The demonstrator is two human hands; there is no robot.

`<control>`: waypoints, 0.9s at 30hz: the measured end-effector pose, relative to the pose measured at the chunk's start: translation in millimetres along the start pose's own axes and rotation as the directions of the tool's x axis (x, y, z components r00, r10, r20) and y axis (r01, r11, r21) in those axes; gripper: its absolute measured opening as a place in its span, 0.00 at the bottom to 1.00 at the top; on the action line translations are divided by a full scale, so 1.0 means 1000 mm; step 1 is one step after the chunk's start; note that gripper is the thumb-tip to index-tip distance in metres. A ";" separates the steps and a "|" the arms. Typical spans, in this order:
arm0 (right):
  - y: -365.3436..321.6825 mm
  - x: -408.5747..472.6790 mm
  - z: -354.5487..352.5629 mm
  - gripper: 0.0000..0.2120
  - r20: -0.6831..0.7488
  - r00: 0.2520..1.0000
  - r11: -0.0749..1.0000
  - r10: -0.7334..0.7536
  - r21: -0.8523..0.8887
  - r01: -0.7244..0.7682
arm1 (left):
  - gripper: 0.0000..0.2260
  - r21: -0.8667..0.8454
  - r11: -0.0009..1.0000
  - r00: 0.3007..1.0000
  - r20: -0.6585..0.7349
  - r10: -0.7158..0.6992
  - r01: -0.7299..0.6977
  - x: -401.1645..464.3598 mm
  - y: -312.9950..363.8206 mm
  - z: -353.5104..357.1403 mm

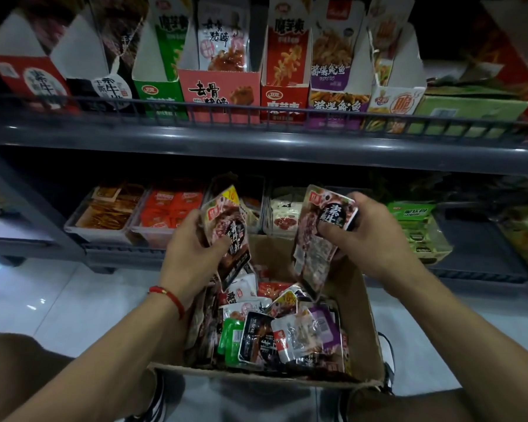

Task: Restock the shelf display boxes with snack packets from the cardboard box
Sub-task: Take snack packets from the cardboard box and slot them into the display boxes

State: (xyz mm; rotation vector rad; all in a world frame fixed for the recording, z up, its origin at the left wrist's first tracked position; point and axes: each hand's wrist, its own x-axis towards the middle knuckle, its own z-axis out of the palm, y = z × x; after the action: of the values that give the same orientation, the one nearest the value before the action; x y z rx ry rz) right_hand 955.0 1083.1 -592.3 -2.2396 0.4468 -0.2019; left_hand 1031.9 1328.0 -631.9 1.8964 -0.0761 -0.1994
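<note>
A cardboard box [363, 336] stands on the floor between my knees, full of mixed snack packets [275, 333]. My left hand [192, 254], with a red cord at the wrist, grips a bunch of dark brown-and-white packets [229, 233] above the box's left side. Above the right side, my right hand [369, 236] holds a similar bunch of packets [320, 236]. On the upper shelf stands a row of display boxes [220, 92]; the red one [28, 77] and the black one [104, 89] at far left carry the same round label.
A dark shelf rail [256, 138] runs across in front of the upper display boxes. The lower shelf holds clear trays [101, 229] of orange and red packets, and green packs [415, 226] at right. Pale tiled floor [58, 300] lies around the box.
</note>
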 end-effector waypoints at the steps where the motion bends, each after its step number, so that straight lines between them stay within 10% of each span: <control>1: -0.003 -0.003 0.002 0.10 0.037 0.999 1.000 0.002 0.012 -0.003 | 0.17 -0.010 1.000 0.998 0.060 -0.005 0.006 -0.004 0.002 0.004; 6: -0.024 -0.021 0.036 0.15 0.405 0.910 0.812 0.085 0.501 -0.299 | 0.19 -0.463 0.819 0.894 0.428 -0.128 0.339 -0.030 0.012 0.033; 11: -0.031 -0.013 0.022 0.16 0.517 0.856 0.684 0.026 0.615 -0.393 | 0.27 -0.400 0.871 0.911 0.396 -0.118 0.286 -0.021 -0.002 0.026; 14: -0.032 -0.009 0.013 0.10 0.365 0.931 0.773 -0.015 0.594 -0.221 | 0.29 -0.372 0.891 0.919 0.379 -0.108 0.258 -0.015 -0.007 0.023; 16: -0.030 -0.002 0.007 0.15 0.096 0.987 0.974 -0.131 0.198 0.110 | 0.28 -0.359 0.901 0.913 0.399 -0.089 0.244 -0.012 -0.004 0.019; 18: -0.030 0.005 0.004 0.28 0.123 0.964 0.971 -0.237 -0.008 0.240 | 0.25 -0.337 0.908 0.881 0.469 -0.066 0.248 -0.009 0.004 0.014; 27: -0.054 0.017 0.011 0.09 0.169 0.982 0.906 -0.082 0.424 0.003 | 0.30 -0.368 0.917 0.841 0.536 0.071 0.156 -0.010 0.022 -0.005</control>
State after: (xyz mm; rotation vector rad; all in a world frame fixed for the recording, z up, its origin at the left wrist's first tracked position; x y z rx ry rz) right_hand 987.5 1116.1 -558.5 -1.8199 0.2271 -0.1012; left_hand 1024.0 1327.4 -608.5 1.3831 -0.3507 -0.7301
